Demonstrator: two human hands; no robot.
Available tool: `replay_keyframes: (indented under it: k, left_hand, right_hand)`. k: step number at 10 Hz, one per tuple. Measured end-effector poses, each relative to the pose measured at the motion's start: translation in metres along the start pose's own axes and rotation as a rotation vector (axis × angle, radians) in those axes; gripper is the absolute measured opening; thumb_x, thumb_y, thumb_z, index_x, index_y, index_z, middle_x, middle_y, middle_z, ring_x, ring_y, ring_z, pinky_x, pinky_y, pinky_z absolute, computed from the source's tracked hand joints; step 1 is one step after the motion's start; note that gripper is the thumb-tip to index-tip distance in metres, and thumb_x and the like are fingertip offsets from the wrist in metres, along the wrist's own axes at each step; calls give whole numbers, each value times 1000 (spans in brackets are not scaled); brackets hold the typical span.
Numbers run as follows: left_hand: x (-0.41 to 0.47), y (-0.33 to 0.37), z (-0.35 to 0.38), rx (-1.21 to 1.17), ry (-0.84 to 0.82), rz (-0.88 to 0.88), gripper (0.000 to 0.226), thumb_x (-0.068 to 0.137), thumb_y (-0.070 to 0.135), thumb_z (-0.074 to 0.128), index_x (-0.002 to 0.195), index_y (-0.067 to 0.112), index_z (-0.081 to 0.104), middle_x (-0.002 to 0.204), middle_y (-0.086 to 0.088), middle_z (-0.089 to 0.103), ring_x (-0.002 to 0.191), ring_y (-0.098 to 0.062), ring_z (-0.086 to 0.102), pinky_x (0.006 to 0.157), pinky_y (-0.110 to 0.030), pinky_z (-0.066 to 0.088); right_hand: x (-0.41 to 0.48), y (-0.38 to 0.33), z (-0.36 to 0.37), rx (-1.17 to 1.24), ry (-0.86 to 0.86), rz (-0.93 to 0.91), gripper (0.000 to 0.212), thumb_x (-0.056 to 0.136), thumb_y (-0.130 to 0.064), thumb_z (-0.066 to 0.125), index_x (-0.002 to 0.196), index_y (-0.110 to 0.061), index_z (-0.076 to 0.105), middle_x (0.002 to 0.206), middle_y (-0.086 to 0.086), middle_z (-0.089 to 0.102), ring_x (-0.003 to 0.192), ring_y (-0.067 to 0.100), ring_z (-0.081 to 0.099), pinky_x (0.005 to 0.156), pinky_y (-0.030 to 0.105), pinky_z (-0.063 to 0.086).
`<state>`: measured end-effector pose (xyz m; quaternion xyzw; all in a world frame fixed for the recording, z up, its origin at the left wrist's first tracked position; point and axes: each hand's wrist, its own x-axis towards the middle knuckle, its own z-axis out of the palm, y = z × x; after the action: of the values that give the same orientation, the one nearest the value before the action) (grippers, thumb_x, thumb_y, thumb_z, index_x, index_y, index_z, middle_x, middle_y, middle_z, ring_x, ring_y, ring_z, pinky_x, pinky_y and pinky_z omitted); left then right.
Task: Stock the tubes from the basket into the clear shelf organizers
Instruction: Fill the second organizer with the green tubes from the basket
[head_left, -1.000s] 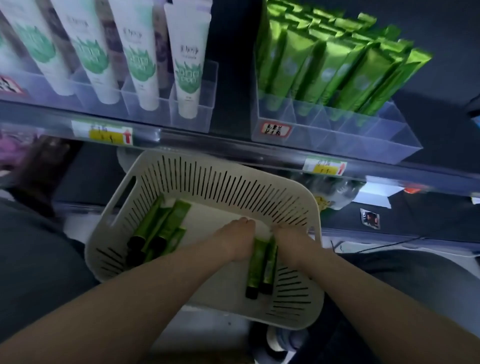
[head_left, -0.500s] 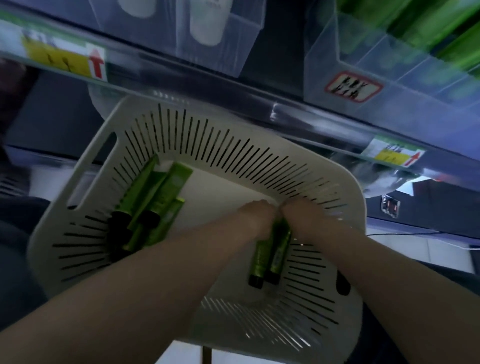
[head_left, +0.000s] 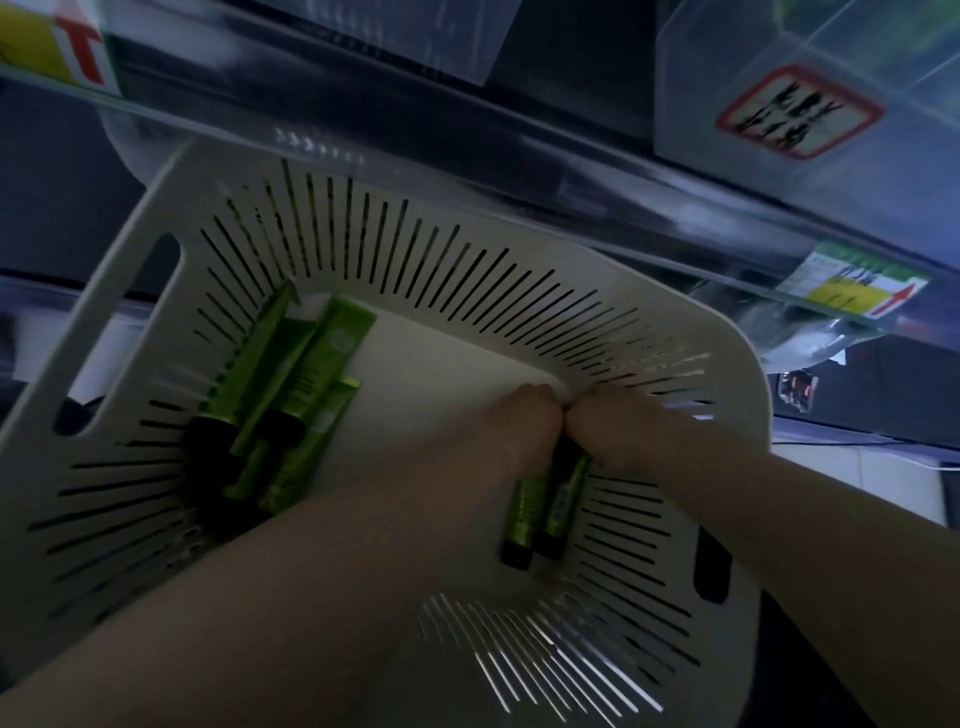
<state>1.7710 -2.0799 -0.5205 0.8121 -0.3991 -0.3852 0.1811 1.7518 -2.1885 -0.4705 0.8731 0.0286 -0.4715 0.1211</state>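
A white slotted basket (head_left: 156, 270) fills the middle of the head view. Inside it, my left hand (head_left: 511, 423) and my right hand (head_left: 618, 431) sit knuckle to knuckle, both closed over the top ends of two green tubes (head_left: 545, 509) with black caps pointing toward me. Several more green tubes (head_left: 306, 395) lie in a pile at the basket's left side. A clear shelf organizer (head_left: 737, 104) with a red-framed label stands on the shelf at the upper right; its contents are out of view.
A shelf rail (head_left: 519, 171) with yellow price tags (head_left: 852, 293) runs diagonally above the basket. Another clear organizer (head_left: 447, 36) shows at the top edge. Dark lower shelving lies to the left and right of the basket.
The view has dropped and moved closer to the basket, so the shelves have slid upward out of view. Both hands stay closed on the two tubes at the basket's right side.
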Motion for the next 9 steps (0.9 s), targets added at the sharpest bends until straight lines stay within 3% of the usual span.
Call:
replay_keyframes:
  k: [1, 2, 3, 4, 5, 6, 7, 9]
  left_hand:
    - [1, 0, 3, 23, 10, 11, 35, 87, 13, 62, 119, 2, 56, 128, -15, 45, 120, -27, 42, 92, -32, 40]
    - [0, 1, 5, 53, -3, 16, 35, 86, 13, 63, 118, 2, 56, 127, -16, 47, 118, -28, 44, 91, -31, 40]
    - [0, 3, 5, 33, -45, -9, 40, 85, 12, 64, 123, 3, 53, 127, -17, 48, 115, -28, 49, 89, -30, 42]
    - [-1, 3, 3, -18, -96, -40, 36, 87, 8, 61, 122, 4, 54, 125, -18, 52, 112, -28, 54, 86, -30, 44]
    - [1, 0, 1, -75, -143, -78, 32, 88, 9, 60, 119, 2, 58, 122, -17, 58, 110, -28, 57, 86, -30, 45]
    - [0, -3, -4, -118, -151, -111, 29, 89, 11, 60, 116, 1, 59, 120, -17, 60, 109, -27, 58, 84, -30, 46]
    - [-2, -9, -4, -121, -152, -128, 30, 88, 15, 61, 115, 2, 60, 119, -16, 61, 109, -27, 58, 82, -29, 45]
    - [-15, -21, -12, -117, -138, -166, 41, 83, 18, 67, 121, 3, 59, 124, -14, 58, 112, -27, 56, 85, -29, 46]
  right_hand:
    - [-3, -2, -1, 14, -62, 7, 17, 94, -7, 43, 89, -3, 59, 67, 4, 39, 58, 18, 35, 55, 27, 34]
    - [4, 4, 6, 81, -132, 36, 35, 92, -3, 46, 60, -13, 38, 78, 7, 56, 83, 19, 53, 78, 27, 45]
    - [-2, 0, -4, 147, -92, 87, 19, 93, -11, 43, 86, -3, 59, 70, 3, 41, 66, 24, 47, 61, 25, 35]
    - [6, 3, 4, -7, -95, 10, 27, 94, -15, 41, 110, -5, 61, 74, 4, 46, 75, 25, 45, 70, 30, 37]
    - [3, -1, 0, -14, -212, -66, 19, 94, -14, 45, 103, -11, 62, 88, 7, 60, 99, 29, 59, 76, 28, 40]
    - [2, -3, -1, 106, -188, -85, 26, 96, -17, 45, 113, -7, 61, 111, 11, 62, 105, 28, 59, 63, 23, 35]
    - [3, -1, 0, 136, -209, -136, 27, 97, -20, 45, 114, -5, 59, 114, 12, 61, 95, 20, 55, 63, 22, 30]
    - [-8, 0, -5, 216, -97, -172, 30, 95, -27, 51, 114, -5, 58, 116, 13, 57, 105, 25, 54, 70, 22, 33]
